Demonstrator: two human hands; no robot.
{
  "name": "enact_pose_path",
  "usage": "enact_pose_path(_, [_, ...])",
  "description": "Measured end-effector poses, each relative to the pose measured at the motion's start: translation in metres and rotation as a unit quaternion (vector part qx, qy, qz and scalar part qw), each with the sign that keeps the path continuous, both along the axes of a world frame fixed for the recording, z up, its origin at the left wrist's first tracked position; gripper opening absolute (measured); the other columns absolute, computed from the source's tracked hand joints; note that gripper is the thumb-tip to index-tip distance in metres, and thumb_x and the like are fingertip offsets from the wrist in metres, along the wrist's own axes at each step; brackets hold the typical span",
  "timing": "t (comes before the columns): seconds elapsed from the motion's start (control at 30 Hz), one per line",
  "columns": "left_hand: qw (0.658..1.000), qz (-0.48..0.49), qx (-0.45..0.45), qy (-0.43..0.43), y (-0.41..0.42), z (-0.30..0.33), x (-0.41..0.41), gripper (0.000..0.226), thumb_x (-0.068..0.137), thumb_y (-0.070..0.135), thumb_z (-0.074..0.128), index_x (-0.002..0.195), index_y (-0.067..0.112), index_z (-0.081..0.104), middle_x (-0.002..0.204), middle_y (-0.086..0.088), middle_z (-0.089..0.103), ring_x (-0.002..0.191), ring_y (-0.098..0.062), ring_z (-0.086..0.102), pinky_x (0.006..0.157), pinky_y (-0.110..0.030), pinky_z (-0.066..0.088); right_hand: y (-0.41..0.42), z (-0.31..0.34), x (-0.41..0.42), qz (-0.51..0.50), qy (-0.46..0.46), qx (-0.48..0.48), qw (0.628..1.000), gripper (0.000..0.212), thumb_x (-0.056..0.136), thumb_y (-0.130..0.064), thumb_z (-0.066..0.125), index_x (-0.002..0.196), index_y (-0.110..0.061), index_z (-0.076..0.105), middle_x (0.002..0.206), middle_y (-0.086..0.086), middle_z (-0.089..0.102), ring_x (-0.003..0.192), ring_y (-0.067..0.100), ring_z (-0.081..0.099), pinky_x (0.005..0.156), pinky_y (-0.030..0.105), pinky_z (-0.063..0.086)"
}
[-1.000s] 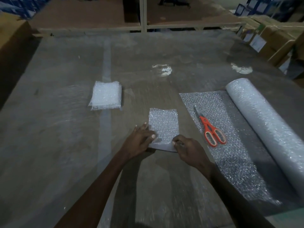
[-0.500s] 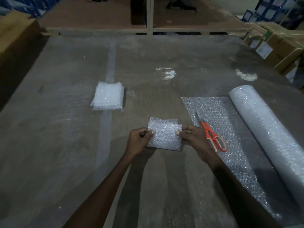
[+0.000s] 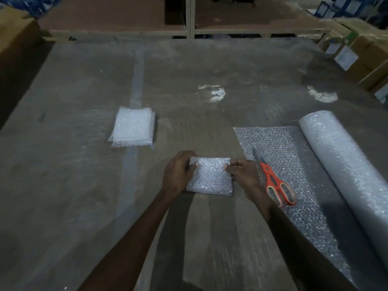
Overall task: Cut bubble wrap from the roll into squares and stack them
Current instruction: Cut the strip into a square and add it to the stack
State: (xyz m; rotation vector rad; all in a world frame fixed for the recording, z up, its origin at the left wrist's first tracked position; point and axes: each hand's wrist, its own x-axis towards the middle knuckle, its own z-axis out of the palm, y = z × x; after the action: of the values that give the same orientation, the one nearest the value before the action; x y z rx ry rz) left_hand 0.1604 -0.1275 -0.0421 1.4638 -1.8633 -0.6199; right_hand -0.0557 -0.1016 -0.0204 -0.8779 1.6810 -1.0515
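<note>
A folded square of bubble wrap is held between both hands near the middle of the table. My left hand pinches its left top corner and my right hand pinches its right top corner. A stack of cut squares lies to the far left of the hands. The bubble wrap roll lies at the right, with its unrolled sheet spread toward the middle. Orange-handled scissors rest on that sheet, just right of my right hand.
The large table is covered with a clear plastic film. Cardboard boxes stand at the far right and another box at the far left. Shelving runs along the back edge.
The strip that lay flat on the table has been folded over and lifted; both hands went from pressing its near edge to pinching its top corners.
</note>
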Motion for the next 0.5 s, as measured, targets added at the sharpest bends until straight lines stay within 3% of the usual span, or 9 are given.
enact_pose_path(0.2, [0.98, -0.137, -0.047, -0.137, -0.019, 0.0, -0.009, 0.028, 0.091, 0.019, 0.062, 0.115, 0.014, 0.074, 0.123, -0.004, 0.07, 0.109, -0.024, 0.066, 0.09, -0.031, 0.05, -0.003, -0.01, -0.004, 0.015, 0.039, 0.007, 0.999, 0.017, 0.083, -0.004, 0.081, 0.08, -0.016, 0.07, 0.071, 0.001, 0.07, 0.064, 0.011, 0.063, 0.061, 0.029, 0.053])
enact_pose_path(0.33, [0.969, -0.155, -0.07, -0.181, -0.021, -0.003, -0.01, 0.021, 0.089, 0.018, 0.066, 0.108, 0.019, 0.077, 0.118, -0.002, 0.072, 0.107, -0.023, 0.066, 0.089, -0.032, 0.05, 0.001, -0.004, -0.006, 0.01, 0.031, -0.001, 0.999, 0.012, 0.083, -0.005, 0.081, 0.086, -0.01, 0.071, 0.072, 0.003, 0.069, 0.063, 0.011, 0.062, 0.058, 0.025, 0.053])
enact_pose_path(0.5, [0.967, -0.116, -0.108, -0.201, -0.006, 0.0, -0.005, 0.028, 0.086, 0.034, 0.057, 0.098, 0.018, 0.077, 0.099, -0.003, 0.073, 0.094, -0.028, 0.063, 0.081, -0.034, 0.049, 0.028, -0.005, -0.012, -0.07, 0.077, -0.057, 0.993, 0.013, 0.082, -0.012, 0.083, 0.085, -0.018, 0.072, 0.078, -0.002, 0.073, 0.068, 0.009, 0.066, 0.062, 0.02, 0.051])
